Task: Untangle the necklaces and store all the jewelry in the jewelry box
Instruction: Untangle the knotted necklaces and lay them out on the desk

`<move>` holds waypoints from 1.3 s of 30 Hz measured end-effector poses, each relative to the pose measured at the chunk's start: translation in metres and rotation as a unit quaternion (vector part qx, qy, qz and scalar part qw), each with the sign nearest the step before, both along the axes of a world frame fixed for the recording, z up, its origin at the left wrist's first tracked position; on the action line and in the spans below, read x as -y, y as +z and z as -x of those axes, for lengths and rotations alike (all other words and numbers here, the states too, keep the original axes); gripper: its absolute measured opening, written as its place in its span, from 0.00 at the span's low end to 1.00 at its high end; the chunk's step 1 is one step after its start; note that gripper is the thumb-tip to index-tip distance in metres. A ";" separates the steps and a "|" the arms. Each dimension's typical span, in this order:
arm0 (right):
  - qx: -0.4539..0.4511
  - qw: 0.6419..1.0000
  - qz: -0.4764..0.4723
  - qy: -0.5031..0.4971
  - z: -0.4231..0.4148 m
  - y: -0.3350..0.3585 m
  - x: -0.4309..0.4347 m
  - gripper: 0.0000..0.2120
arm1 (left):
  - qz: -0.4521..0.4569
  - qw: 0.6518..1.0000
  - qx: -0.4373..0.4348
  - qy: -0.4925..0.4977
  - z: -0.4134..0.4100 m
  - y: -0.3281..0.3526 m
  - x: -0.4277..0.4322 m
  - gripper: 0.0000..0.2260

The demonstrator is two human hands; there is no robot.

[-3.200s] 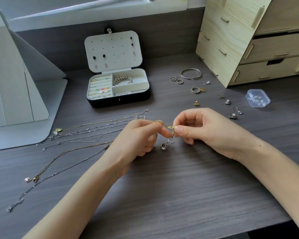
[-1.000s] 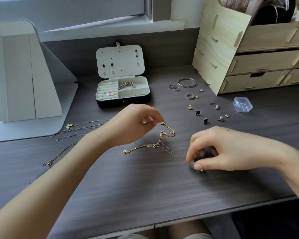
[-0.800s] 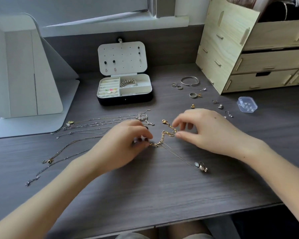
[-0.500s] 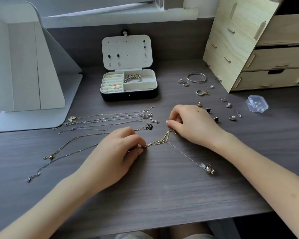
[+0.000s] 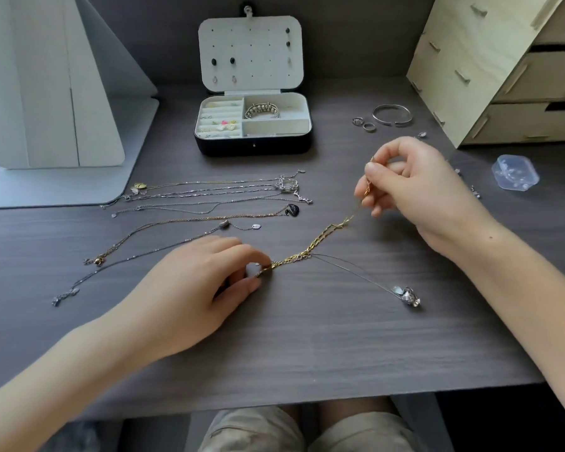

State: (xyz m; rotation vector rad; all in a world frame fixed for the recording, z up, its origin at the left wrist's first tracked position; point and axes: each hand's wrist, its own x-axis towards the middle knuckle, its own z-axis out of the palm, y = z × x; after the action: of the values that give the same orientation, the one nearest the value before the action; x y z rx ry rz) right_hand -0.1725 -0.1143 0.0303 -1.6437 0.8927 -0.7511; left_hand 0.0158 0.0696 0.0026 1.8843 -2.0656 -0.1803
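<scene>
A gold chain (image 5: pixel 320 241) runs slantwise across the desk between my hands. My left hand (image 5: pixel 206 285) pinches its lower end against the desk. My right hand (image 5: pixel 411 187) pinches its upper end and holds it lifted. A thin silver chain with a crystal pendant (image 5: pixel 410 296) branches off from the gold chain's middle, and the two look tangled there. Several untangled necklaces (image 5: pixel 209 197) lie in rows to the left. The open jewelry box (image 5: pixel 253 146) stands behind them, with a bracelet (image 5: pixel 262 110) and small pieces inside.
A silver bangle (image 5: pixel 392 114), two rings (image 5: pixel 363 123) and small earrings lie at the back right, partly hidden by my right hand. A clear plastic case (image 5: pixel 515 172) sits at the right. A wooden drawer unit (image 5: pixel 503 70) fills the back right; a white stand (image 5: pixel 56 93) the back left.
My right hand has lifted the gold chain's upper end up and to the right, pulling the chain straighter. My left hand stays pinching the lower end. The view has tilted downward.
</scene>
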 end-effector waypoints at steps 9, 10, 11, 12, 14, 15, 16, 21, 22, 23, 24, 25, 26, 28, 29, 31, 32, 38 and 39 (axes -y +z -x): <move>0.080 0.992 -0.061 -0.074 -0.003 0.009 0.012 0.09 | -0.003 1.000 0.007 -0.024 -0.002 0.000 -0.004 0.19; 0.078 0.992 -0.060 -0.077 -0.003 0.009 0.014 0.09 | -0.002 1.000 0.012 -0.023 -0.002 -0.001 -0.004 0.20; 0.074 0.992 -0.060 -0.079 -0.004 0.009 0.015 0.09 | -0.001 1.000 0.020 -0.022 -0.002 -0.001 -0.005 0.21; 0.069 0.993 -0.059 -0.078 -0.005 0.008 0.016 0.09 | 0.000 0.999 0.033 -0.022 -0.002 -0.001 -0.006 0.21; 0.055 0.995 -0.054 -0.070 -0.006 0.008 0.017 0.09 | 0.004 0.998 0.065 -0.025 -0.002 -0.002 -0.007 0.22; 0.046 0.996 -0.050 -0.065 -0.006 0.007 0.017 0.08 | 0.008 0.996 0.083 -0.023 -0.002 -0.002 -0.008 0.22; 0.036 0.997 -0.043 -0.061 -0.006 0.007 0.016 0.08 | 0.010 0.995 0.101 -0.019 -0.001 -0.002 -0.009 0.22; -0.008 0.997 0.012 -0.071 -0.005 0.000 0.018 0.10 | 0.021 0.990 0.141 0.002 -0.002 -0.002 -0.012 0.24; -0.017 0.997 0.027 -0.075 -0.005 -0.001 0.018 0.10 | 0.025 0.990 0.138 0.002 -0.003 -0.002 -0.013 0.24; -0.028 0.996 0.044 -0.079 -0.004 -0.002 0.019 0.10 | 0.030 0.991 0.130 0.003 -0.003 -0.002 -0.013 0.22; -0.044 0.994 0.062 -0.081 -0.004 -0.003 0.019 0.10 | 0.037 0.993 0.116 0.003 -0.003 -0.002 -0.013 0.21; -0.062 0.991 0.081 -0.083 -0.004 -0.004 0.020 0.09 | 0.044 0.994 0.099 0.005 -0.004 -0.001 -0.013 0.18; -0.083 0.988 0.102 -0.082 -0.005 -0.005 0.020 0.08 | 0.050 0.995 0.080 0.007 -0.004 -0.001 -0.012 0.16; -0.137 0.976 0.152 -0.072 -0.007 -0.008 0.020 0.07 | 0.058 0.997 0.052 0.016 -0.004 -0.002 -0.007 0.12; -0.170 0.967 0.178 -0.065 -0.007 -0.010 0.020 0.06 | 0.060 0.997 0.046 0.022 -0.004 -0.003 -0.004 0.11; -0.233 0.945 0.225 -0.053 -0.007 -0.009 0.016 0.05 | 0.061 0.996 0.051 0.028 -0.003 -0.005 0.003 0.10; -0.253 0.933 0.249 -0.049 -0.006 -0.009 0.013 0.05 | 0.060 0.996 0.058 0.027 -0.003 -0.006 0.005 0.10; -0.247 0.918 0.310 -0.015 0.002 -0.006 -0.003 0.03 | 0.041 0.993 0.103 0.031 0.001 -0.006 0.009 0.09; -0.244 0.918 0.312 -0.012 0.003 -0.006 -0.006 0.02 | 0.038 0.994 0.097 0.035 0.003 -0.005 0.009 0.10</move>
State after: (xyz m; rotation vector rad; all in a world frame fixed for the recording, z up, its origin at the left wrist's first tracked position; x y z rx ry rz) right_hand -0.1757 -0.1087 0.0246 -2.4645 1.0856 -0.6917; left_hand 0.0131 0.0608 -0.0029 1.9930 -2.0899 0.1018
